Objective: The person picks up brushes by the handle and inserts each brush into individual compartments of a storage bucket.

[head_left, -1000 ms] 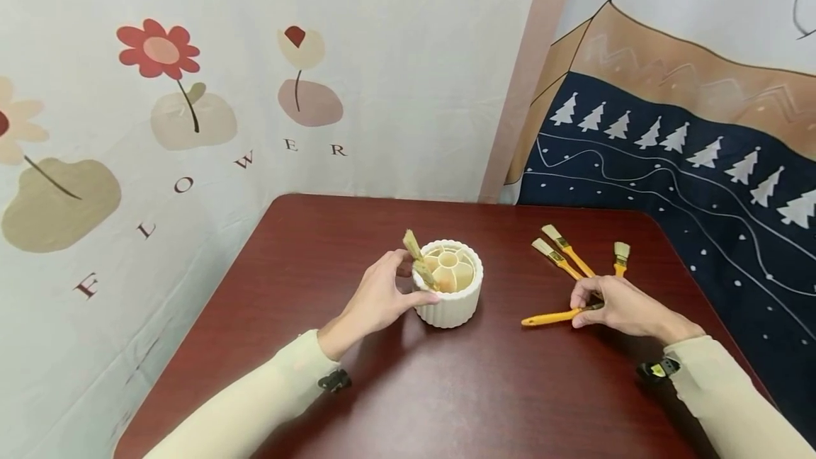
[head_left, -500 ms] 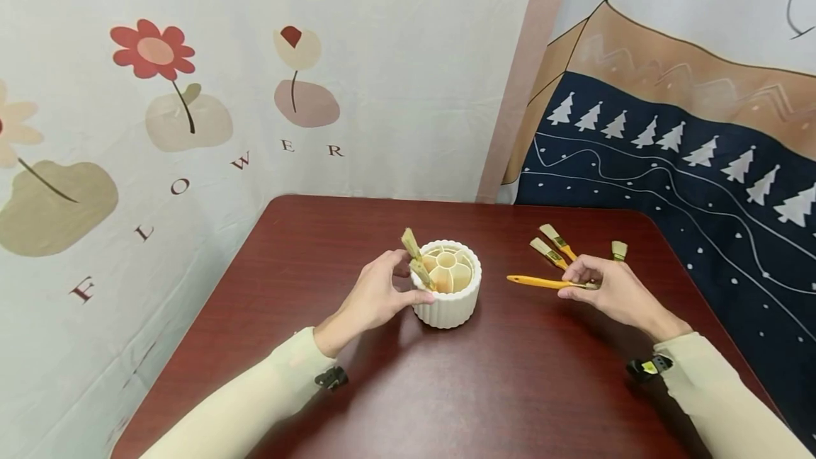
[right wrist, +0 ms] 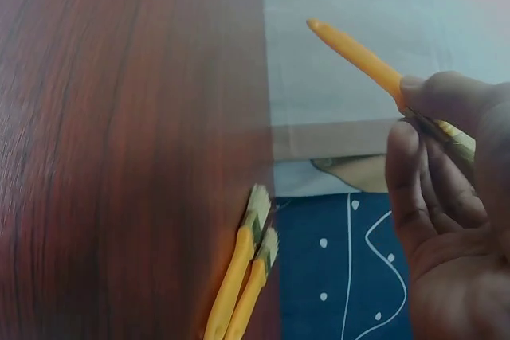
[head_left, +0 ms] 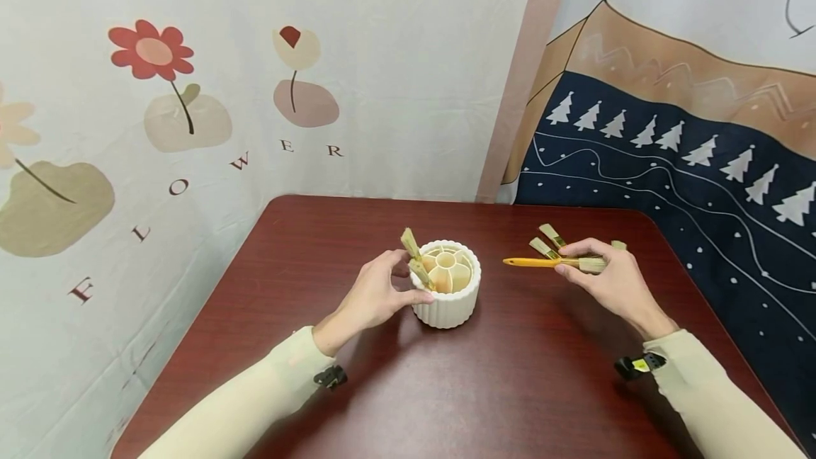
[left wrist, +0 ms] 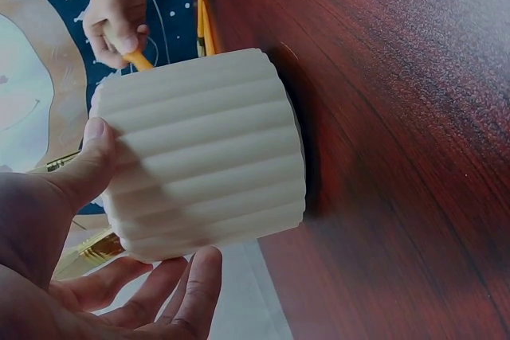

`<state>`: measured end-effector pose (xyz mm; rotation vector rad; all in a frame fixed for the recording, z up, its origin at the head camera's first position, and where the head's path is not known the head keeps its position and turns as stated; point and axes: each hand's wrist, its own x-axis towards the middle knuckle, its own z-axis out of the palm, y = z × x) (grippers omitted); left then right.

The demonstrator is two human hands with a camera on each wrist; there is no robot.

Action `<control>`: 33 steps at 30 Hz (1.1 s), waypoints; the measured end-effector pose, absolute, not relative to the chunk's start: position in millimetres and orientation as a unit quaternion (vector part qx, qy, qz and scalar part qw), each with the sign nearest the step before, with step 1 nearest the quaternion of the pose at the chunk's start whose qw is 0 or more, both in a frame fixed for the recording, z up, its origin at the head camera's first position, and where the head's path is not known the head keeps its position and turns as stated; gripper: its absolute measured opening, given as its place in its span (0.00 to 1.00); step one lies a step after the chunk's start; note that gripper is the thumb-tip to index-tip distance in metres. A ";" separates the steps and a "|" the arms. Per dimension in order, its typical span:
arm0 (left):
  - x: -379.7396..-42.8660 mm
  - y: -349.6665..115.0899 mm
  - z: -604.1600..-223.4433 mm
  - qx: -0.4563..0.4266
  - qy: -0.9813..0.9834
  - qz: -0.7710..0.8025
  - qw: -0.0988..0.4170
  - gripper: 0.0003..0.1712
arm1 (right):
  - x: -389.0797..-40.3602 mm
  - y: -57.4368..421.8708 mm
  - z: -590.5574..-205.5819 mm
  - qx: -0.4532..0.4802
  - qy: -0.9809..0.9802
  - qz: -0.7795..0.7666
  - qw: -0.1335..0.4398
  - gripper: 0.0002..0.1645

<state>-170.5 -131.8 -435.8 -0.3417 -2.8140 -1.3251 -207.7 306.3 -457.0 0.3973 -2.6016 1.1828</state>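
Note:
A white ribbed brush holder (head_left: pixel 446 310) with a sectioned, flower-like inside stands mid-table. My left hand (head_left: pixel 380 289) grips its left side, thumb at the front and fingers around the back. Two brushes (head_left: pixel 410 241) stand in its left compartments, bristles up. My right hand (head_left: pixel 605 278) pinches a flat paintbrush (head_left: pixel 534 262) near its metal band, between thumb and fingers. That brush is raised off the table, its yellow handle pointing left toward the holder and its bristles under the palm. In the right wrist view, two more yellow-handled paintbrushes (right wrist: pixel 233 284) lie on the table below the hand.
The dark red wooden table (head_left: pixel 408 395) has rounded far corners. Another brush (head_left: pixel 618 245) lies behind my right hand, mostly hidden. A flower-printed cloth (head_left: pixel 395 76) and a navy cloth with white trees (head_left: pixel 676 176) hang beyond the table edges.
My right hand has lifted the paintbrush from the table and moved it away from me, over the lying brushes; its handle now points level to the left. My left hand stays on the holder.

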 end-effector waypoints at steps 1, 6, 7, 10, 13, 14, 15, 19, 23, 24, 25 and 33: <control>-170.6 -131.9 -435.9 -0.109 -0.899 -0.424 0.006 0.46 | -207.6 305.3 -455.6 0.131 -0.892 0.412 0.133 0.18; -171.6 -132.0 -435.7 -0.110 -0.898 -0.426 0.005 0.46 | -205.7 301.5 -450.2 0.115 -0.874 0.449 0.146 0.19; -171.8 -132.0 -435.6 -0.110 -0.898 -0.426 0.005 0.46 | -204.9 300.8 -449.4 0.114 -0.870 0.455 0.148 0.19; -172.2 -132.0 -435.3 -0.111 -0.897 -0.428 0.004 0.47 | -203.7 298.8 -448.1 0.113 -0.857 0.479 0.155 0.19; -172.4 -132.3 -435.4 -0.113 -0.897 -0.428 0.005 0.47 | -202.7 296.3 -447.1 0.112 -0.846 0.496 0.164 0.19; -172.4 -132.4 -435.3 -0.114 -0.897 -0.427 0.005 0.46 | -202.4 295.0 -446.4 0.113 -0.841 0.502 0.167 0.18; -172.5 -132.6 -435.2 -0.114 -0.897 -0.427 0.006 0.46 | -201.7 293.4 -445.3 0.115 -0.838 0.506 0.171 0.18; -172.2 -133.2 -434.5 -0.111 -0.896 -0.430 0.004 0.47 | -199.3 285.6 -439.3 0.130 -0.819 0.529 0.180 0.16; -171.4 -133.6 -433.9 -0.109 -0.893 -0.436 0.000 0.47 | -194.9 278.4 -432.9 0.130 -0.814 0.537 0.183 0.16; -171.2 -133.7 -433.9 -0.109 -0.893 -0.437 -0.001 0.47 | -193.7 276.9 -431.6 0.127 -0.817 0.531 0.185 0.16; -171.1 -133.8 -434.0 -0.109 -0.893 -0.437 -0.001 0.47 | -192.3 275.4 -430.3 0.126 -0.820 0.526 0.188 0.15; -171.3 -133.5 -435.7 -0.115 -0.893 -0.435 0.002 0.46 | -184.7 261.8 -421.1 0.138 -0.834 0.488 0.216 0.13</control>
